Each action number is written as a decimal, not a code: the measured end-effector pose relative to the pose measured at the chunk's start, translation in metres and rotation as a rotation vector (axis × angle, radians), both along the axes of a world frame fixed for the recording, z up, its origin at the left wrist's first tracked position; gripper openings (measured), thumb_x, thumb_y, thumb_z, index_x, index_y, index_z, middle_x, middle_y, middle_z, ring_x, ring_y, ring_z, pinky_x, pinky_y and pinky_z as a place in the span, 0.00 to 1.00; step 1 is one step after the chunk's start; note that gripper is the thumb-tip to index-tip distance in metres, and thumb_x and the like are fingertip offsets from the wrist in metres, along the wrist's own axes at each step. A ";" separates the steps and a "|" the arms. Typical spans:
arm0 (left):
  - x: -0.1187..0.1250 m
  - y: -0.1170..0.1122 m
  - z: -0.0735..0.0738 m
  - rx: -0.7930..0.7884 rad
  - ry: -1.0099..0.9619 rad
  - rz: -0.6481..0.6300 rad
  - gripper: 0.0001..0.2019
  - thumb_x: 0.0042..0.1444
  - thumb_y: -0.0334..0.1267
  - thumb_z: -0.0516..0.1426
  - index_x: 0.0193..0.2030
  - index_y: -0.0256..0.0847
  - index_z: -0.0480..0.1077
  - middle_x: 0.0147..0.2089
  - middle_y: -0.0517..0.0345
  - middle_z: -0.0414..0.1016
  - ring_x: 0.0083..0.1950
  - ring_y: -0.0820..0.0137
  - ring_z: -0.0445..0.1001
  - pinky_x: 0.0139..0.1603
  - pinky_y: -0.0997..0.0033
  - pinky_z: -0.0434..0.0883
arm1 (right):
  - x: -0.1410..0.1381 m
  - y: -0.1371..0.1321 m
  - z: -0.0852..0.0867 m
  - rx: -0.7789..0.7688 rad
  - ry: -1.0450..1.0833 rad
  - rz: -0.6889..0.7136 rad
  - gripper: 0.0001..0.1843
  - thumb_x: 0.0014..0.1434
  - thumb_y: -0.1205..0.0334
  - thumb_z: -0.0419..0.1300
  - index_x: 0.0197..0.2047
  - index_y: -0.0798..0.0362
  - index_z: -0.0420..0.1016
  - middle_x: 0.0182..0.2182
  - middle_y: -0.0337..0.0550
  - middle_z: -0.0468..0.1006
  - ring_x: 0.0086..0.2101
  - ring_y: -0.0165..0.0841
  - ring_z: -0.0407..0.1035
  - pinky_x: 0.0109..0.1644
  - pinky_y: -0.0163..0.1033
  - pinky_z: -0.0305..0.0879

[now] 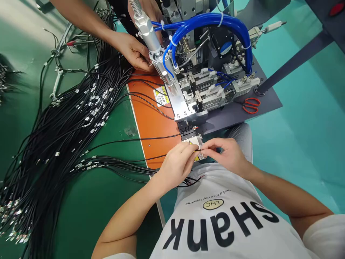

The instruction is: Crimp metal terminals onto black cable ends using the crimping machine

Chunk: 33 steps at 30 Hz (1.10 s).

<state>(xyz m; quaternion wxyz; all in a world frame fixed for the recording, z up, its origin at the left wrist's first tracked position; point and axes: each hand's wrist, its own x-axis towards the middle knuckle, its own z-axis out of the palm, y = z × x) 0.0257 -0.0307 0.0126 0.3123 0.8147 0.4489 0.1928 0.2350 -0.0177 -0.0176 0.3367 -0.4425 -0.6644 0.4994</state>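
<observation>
My left hand (176, 166) and my right hand (225, 154) meet in front of my chest, fingertips pinched together on the stripped end of a thin black cable (192, 182). The cable's tip sits between both thumbs and forefingers, just before a small metal fixture (194, 141) at the machine's front. Several more black cables (151, 138) run from the left across the orange plate (149, 124) to that fixture.
A wire-processing machine (199, 90) with blue air hoses (215, 21) stands behind. Another person's hand (133, 50) reaches in at the machine's left side. A large bundle of black cables (61, 133) covers the green mat. Red scissors (251, 105) lie at the right.
</observation>
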 end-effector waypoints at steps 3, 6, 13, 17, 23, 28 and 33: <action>-0.008 -0.004 0.005 -0.165 -0.038 0.002 0.10 0.68 0.32 0.49 0.50 0.40 0.69 0.38 0.56 0.74 0.37 0.72 0.71 0.39 0.72 0.68 | 0.002 0.004 -0.002 0.352 -0.124 0.085 0.04 0.63 0.65 0.62 0.41 0.48 0.79 0.35 0.36 0.84 0.34 0.31 0.75 0.37 0.38 0.65; -0.019 -0.008 0.006 -0.179 -0.071 0.131 0.08 0.66 0.32 0.53 0.48 0.40 0.72 0.39 0.58 0.77 0.37 0.75 0.74 0.39 0.76 0.70 | 0.001 0.009 -0.001 0.394 -0.144 0.089 0.04 0.63 0.64 0.62 0.40 0.49 0.79 0.35 0.36 0.84 0.33 0.30 0.75 0.37 0.39 0.64; -0.021 -0.010 -0.004 -0.002 -0.156 0.305 0.06 0.60 0.32 0.60 0.44 0.39 0.75 0.37 0.57 0.80 0.34 0.75 0.75 0.36 0.76 0.71 | -0.015 0.011 0.004 -0.348 0.208 0.022 0.07 0.60 0.57 0.65 0.37 0.51 0.79 0.28 0.37 0.79 0.27 0.29 0.73 0.33 0.36 0.70; -0.015 -0.009 -0.004 0.044 -0.152 0.275 0.05 0.59 0.32 0.61 0.42 0.39 0.76 0.34 0.58 0.78 0.32 0.74 0.73 0.36 0.74 0.69 | -0.019 0.015 0.003 -0.510 0.362 0.057 0.08 0.58 0.57 0.67 0.35 0.52 0.78 0.29 0.37 0.79 0.26 0.27 0.71 0.34 0.36 0.70; -0.014 -0.009 -0.004 -0.177 -0.325 0.246 0.06 0.64 0.32 0.56 0.44 0.39 0.73 0.32 0.60 0.75 0.30 0.77 0.70 0.32 0.77 0.67 | -0.021 0.013 0.003 -0.359 0.322 0.008 0.05 0.59 0.60 0.66 0.34 0.52 0.77 0.27 0.37 0.77 0.25 0.27 0.69 0.32 0.36 0.67; -0.012 -0.008 -0.011 -0.285 -0.373 0.276 0.06 0.66 0.34 0.53 0.44 0.40 0.71 0.32 0.60 0.74 0.31 0.76 0.71 0.35 0.76 0.68 | -0.027 0.004 0.000 -0.186 0.208 -0.031 0.05 0.61 0.63 0.63 0.32 0.52 0.76 0.24 0.36 0.74 0.25 0.27 0.66 0.31 0.37 0.62; -0.013 -0.008 -0.016 -0.332 -0.366 0.298 0.06 0.66 0.35 0.53 0.42 0.40 0.71 0.32 0.60 0.75 0.30 0.76 0.70 0.34 0.76 0.67 | -0.017 0.013 -0.001 -0.260 0.174 0.013 0.06 0.57 0.59 0.68 0.36 0.52 0.78 0.29 0.37 0.78 0.29 0.28 0.67 0.34 0.37 0.62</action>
